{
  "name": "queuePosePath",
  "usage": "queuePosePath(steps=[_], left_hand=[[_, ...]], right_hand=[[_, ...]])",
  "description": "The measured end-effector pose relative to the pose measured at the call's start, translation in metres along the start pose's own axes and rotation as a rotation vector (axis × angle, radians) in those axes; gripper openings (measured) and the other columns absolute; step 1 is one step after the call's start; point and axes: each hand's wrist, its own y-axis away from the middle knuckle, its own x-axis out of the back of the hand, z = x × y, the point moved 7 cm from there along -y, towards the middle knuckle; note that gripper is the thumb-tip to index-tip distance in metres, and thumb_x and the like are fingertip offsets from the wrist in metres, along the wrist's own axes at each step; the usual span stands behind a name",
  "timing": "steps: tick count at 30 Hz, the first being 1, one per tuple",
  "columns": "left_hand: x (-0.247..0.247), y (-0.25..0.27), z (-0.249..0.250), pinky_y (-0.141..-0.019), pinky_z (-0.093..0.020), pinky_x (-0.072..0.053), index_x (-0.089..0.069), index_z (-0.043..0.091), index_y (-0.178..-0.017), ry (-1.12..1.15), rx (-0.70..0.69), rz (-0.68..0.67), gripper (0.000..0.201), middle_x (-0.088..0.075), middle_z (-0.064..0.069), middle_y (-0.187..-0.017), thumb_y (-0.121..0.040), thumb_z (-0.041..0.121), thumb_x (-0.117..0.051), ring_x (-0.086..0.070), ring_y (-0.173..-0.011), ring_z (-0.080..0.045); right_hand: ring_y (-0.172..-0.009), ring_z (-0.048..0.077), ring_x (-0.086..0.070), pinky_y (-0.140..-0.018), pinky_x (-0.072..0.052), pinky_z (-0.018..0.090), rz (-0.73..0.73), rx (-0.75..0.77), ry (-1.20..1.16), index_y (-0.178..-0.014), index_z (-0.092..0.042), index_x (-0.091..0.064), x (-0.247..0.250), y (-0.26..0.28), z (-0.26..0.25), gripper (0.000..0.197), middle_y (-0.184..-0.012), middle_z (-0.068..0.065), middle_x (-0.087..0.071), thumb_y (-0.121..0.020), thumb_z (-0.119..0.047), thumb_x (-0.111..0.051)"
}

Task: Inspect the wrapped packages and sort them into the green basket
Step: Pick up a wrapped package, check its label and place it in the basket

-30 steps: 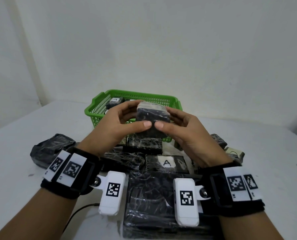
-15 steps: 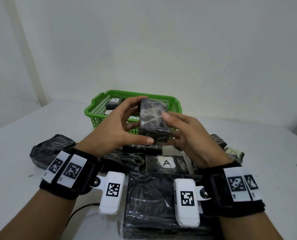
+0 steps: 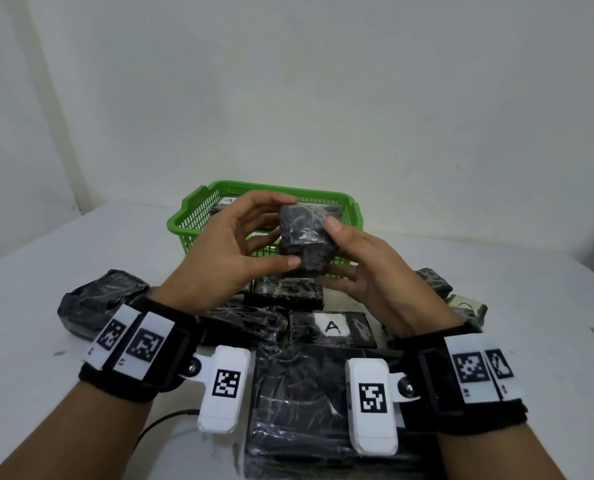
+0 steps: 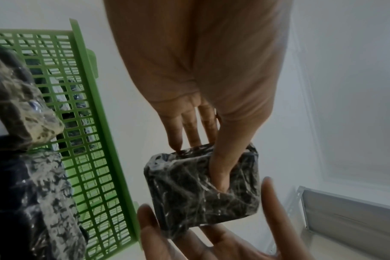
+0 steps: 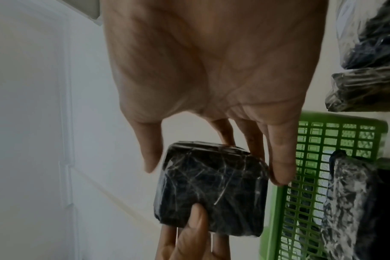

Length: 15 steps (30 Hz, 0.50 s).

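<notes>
A small black plastic-wrapped package [image 3: 304,237] is held up between both hands in front of the green basket [image 3: 191,211]. My left hand [image 3: 233,251] pinches it, thumb on its lower near face and fingers behind; the left wrist view shows that thumb pressed into the wrap of the package [image 4: 200,190]. My right hand [image 3: 368,268] holds its right side, thumb high on the face and fingers underneath. In the right wrist view the package [image 5: 211,190] sits between the right fingers and the left thumb. No label shows on it. The basket holds a package marked A [image 3: 228,201].
Several black wrapped packages lie on the white table under my hands: one labelled A [image 3: 330,327], a large flat one [image 3: 299,403] nearest me, a lumpy bundle [image 3: 98,299] at left, smaller ones [image 3: 430,282] at right. A black cable [image 3: 157,427] trails at front left.
The package has been turned in my hands from lying flat to standing on edge, then rotated further. My thumbs have moved apart and the left fingers have loosened from its top.
</notes>
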Motion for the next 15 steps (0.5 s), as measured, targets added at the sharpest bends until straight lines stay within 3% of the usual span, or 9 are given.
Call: queuePosePath(steps=[3, 6, 8, 11, 15], left_hand=[[-0.001, 0.001, 0.000, -0.115, -0.049, -0.045, -0.054, 0.012, -0.135, -0.032, 0.004, -0.039, 0.073, -0.063, -0.002, -0.138, -0.070, 0.002, -0.087, -0.057, -0.135, -0.019], [-0.002, 0.005, -0.006, -0.116, -0.043, -0.042, -0.043, 0.026, -0.151, -0.059, 0.120, -0.117, 0.089, -0.057, 0.009, -0.147, -0.074, 0.034, -0.087, -0.052, -0.139, -0.011], [-0.005, 0.005, -0.012, -0.116, -0.046, -0.042, -0.048, 0.025, -0.149, -0.027, 0.192, -0.157, 0.082, -0.063, 0.005, -0.143, -0.076, 0.049, -0.078, -0.058, -0.134, -0.015], [-0.002, 0.002, -0.012, -0.113, -0.044, -0.047, -0.058, 0.015, -0.140, -0.012, 0.167, -0.064, 0.077, -0.071, 0.000, -0.131, -0.071, 0.042, -0.079, -0.066, -0.124, -0.017], [0.002, 0.002, -0.012, -0.107, -0.033, -0.052, -0.051, 0.016, -0.145, 0.027, 0.133, -0.055, 0.088, -0.069, 0.004, -0.135, -0.066, 0.035, -0.082, -0.064, -0.127, -0.013]], right_hand=[[-0.115, 0.024, -0.073, -0.102, -0.058, 0.041, 0.007, 0.026, -0.015, -0.128, -0.007, -0.068, 0.001, -0.001, 0.000, 0.060, -0.124, 0.011, -0.076, -0.077, -0.038, -0.078], [-0.122, 0.023, -0.070, -0.108, -0.054, 0.044, 0.050, 0.096, -0.017, -0.136, -0.009, -0.063, 0.008, -0.004, -0.002, 0.076, -0.131, 0.009, -0.072, -0.070, -0.028, -0.094], [-0.123, 0.020, -0.069, -0.109, -0.052, 0.041, 0.051, 0.121, -0.008, -0.144, -0.012, -0.057, 0.009, -0.004, -0.004, 0.090, -0.135, 0.005, -0.070, -0.062, -0.026, -0.094], [-0.123, 0.014, -0.069, -0.107, -0.053, 0.036, 0.034, 0.118, -0.028, -0.146, -0.015, -0.053, 0.004, -0.002, -0.006, 0.088, -0.136, 0.000, -0.069, -0.065, -0.015, -0.088], [-0.121, 0.013, -0.070, -0.106, -0.055, 0.037, 0.052, 0.140, 0.007, -0.135, -0.018, -0.060, 0.005, -0.002, -0.008, 0.077, -0.130, -0.001, -0.073, -0.065, -0.013, -0.092]])
